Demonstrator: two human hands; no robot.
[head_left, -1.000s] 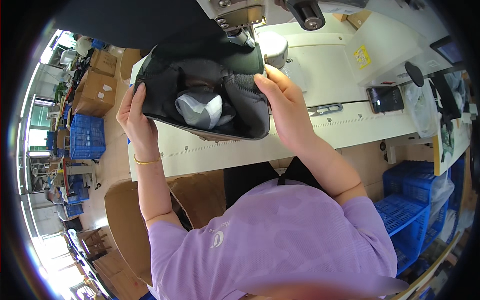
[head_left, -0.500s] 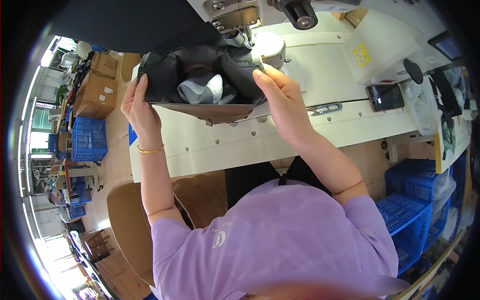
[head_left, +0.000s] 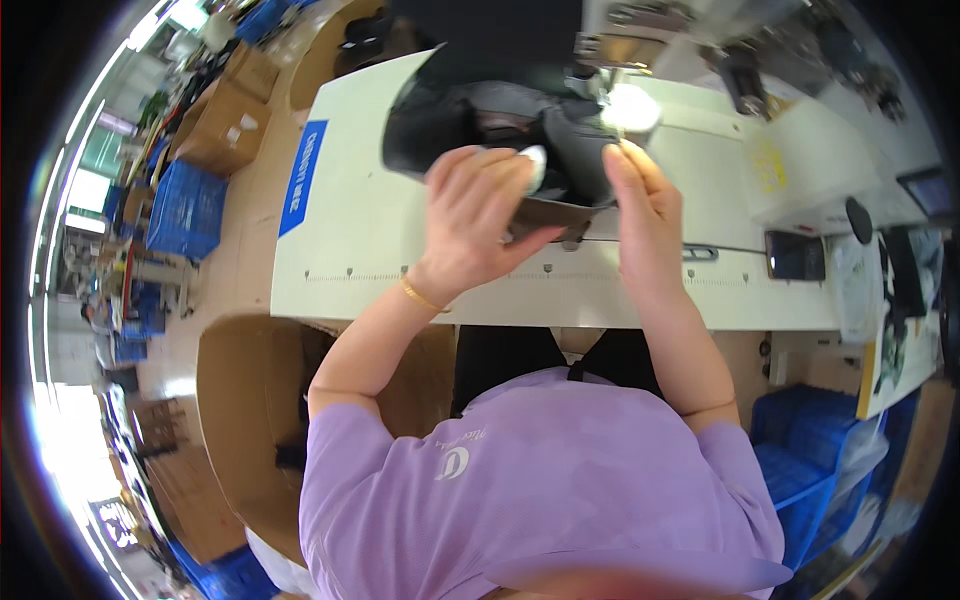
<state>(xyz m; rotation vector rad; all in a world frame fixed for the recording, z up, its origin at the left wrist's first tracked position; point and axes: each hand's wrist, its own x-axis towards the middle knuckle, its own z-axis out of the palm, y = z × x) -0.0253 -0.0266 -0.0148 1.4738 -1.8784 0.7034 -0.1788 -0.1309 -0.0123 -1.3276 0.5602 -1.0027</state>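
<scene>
A black open-topped bag (head_left: 430, 130) with a brownish front side sits beneath the sewing machine's needle area (head_left: 607, 85), its mouth facing me. My right hand (head_left: 648, 215) pinches the bag's right rim between thumb and fingers. Over the front of the mouth lies my left hand (head_left: 470, 220), slightly blurred, fingers together and thumb spread apart to the right. A bit of white cloth (head_left: 537, 170) inside the bag shows beside its fingertips. The rest of that cloth is hidden behind the hand.
The white sewing table (head_left: 380, 290) carries a printed ruler along its front. A dark phone (head_left: 795, 256) lies at the right. An open cardboard box (head_left: 240, 420) stands below left; blue plastic crates (head_left: 800, 440) are at lower right.
My left hand has let go of the bag's left rim and moved right, over its mouth. The right hand keeps its pinch. The view has shifted, so the bag appears further right.
</scene>
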